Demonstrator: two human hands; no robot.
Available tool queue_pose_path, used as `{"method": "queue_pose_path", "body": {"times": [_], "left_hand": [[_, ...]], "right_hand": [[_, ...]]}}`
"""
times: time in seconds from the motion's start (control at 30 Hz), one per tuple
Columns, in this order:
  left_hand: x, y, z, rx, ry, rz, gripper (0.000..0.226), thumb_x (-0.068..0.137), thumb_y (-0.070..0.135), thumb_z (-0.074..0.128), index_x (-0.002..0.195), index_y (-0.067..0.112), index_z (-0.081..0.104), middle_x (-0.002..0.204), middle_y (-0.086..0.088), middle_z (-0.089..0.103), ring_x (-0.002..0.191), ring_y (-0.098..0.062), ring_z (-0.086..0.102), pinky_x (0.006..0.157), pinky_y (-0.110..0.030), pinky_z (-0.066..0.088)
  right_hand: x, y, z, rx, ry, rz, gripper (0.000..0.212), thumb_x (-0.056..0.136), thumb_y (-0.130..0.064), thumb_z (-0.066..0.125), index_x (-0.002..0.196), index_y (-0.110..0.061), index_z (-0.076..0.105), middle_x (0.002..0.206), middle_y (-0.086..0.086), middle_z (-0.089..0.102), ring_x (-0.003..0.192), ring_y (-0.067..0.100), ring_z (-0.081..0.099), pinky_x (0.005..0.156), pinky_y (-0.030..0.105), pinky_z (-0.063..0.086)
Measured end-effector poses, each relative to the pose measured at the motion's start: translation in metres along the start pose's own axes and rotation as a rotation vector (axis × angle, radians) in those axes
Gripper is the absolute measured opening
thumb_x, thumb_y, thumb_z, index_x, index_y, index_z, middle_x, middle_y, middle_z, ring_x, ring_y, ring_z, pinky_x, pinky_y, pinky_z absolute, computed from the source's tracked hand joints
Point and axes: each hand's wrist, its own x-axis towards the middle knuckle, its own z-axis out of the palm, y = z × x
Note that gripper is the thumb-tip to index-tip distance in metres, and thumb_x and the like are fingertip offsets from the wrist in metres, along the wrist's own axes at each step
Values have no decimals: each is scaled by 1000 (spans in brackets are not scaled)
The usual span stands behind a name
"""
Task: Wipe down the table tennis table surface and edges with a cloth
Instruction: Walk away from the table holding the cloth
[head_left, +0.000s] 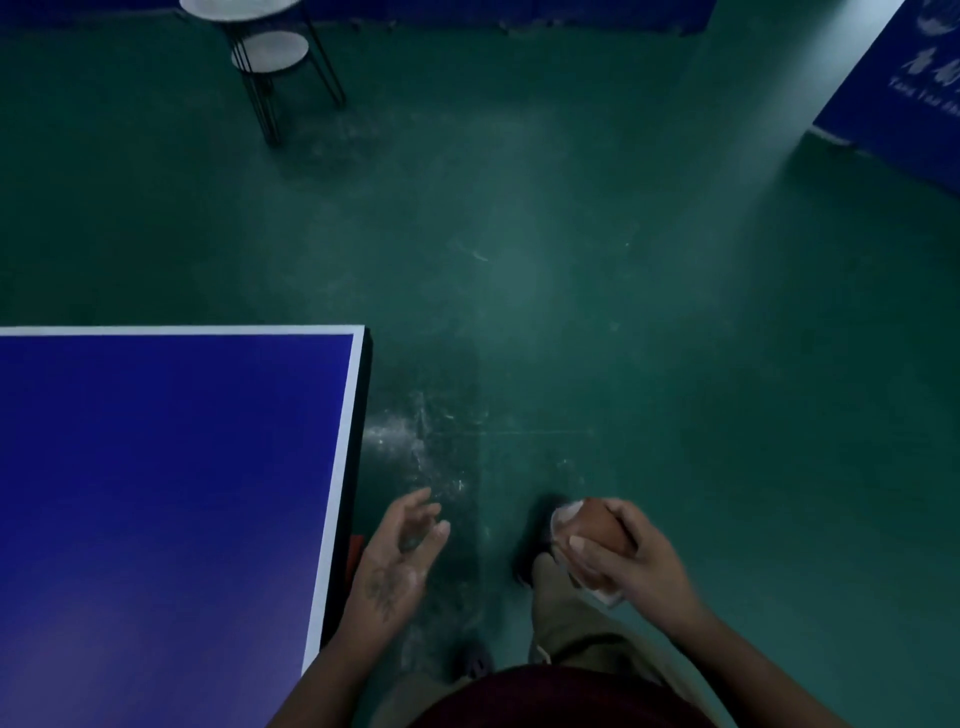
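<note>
Notably, the blue table tennis table with its white border line (156, 493) occupied the lower left of the head view, its near corner and dark side edge exposed toward the person. The left hand (402, 553) was held just off that side edge, apart from it, palm turned upward, fingers released and loosely spread, grasping nothing. Dark smudging was visible on the palm.

The right hand (631, 558) was held to the right, well clear of the table, over the floor. Its fingers and thumb were clenched around a bunched cloth (592, 517), which bulged out of the grip toward the left. In the dim light the cloth appeared brownish with paler, whitish parts, though its true colour could not be confirmed. The cloth touched neither the table's surface nor its edges.

The green sports floor (571, 260) showed white scuff marks beside the table's edge. Below the right hand were a dark shoe (535, 540) and a leg in beige trousers (561, 623).

A round two-tier side table with thin black metal legs (270, 52) stood at the upper left, well apart from the table. A blue barrier board with white lettering (893, 104) stood at the upper right.
</note>
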Motion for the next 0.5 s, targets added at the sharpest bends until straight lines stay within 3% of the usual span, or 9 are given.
{"method": "queue_pose_path", "body": {"times": [0.13,0.23,0.3,0.4,0.5], "left_hand": [[75,33,15,32,23,0,43,97,28,75,137,35,60,133,9,71,122,3,67,99,-13,53],[131,64,30,55,76,-4,43,101,13,75,140,26,60,135,3,71,124,-1,67,104,-20,54],[158,86,38,44,113,-17,43,100,11,76,138,25,62,134,2,71,122,-2,68,108,-27,56],[213,119,47,26,149,17,44,100,11,76,138,28,63,133,1,71,124,-9,69,106,-30,57],[259,150,47,-41,207,22,44,99,14,76,139,26,63,132,0,71,123,-12,70,104,-32,57]], "right_hand": [[84,-27,-1,-2,-31,14,41,84,-16,90,120,-21,70,110,-5,76,99,12,75,75,24,59],[158,-57,-15,-52,-95,-6,41,86,-15,90,119,-26,69,112,-8,75,96,3,73,75,18,57],[195,-80,-23,-61,-120,-8,41,86,-15,90,120,-26,68,110,-9,76,98,7,73,77,19,57],[261,-121,-39,-80,-124,-77,41,87,-21,91,119,-33,68,108,-18,74,98,8,74,73,21,58],[311,-168,-44,-82,-136,-127,42,81,-43,90,113,-51,65,112,-23,72,96,2,73,68,21,59]]}}
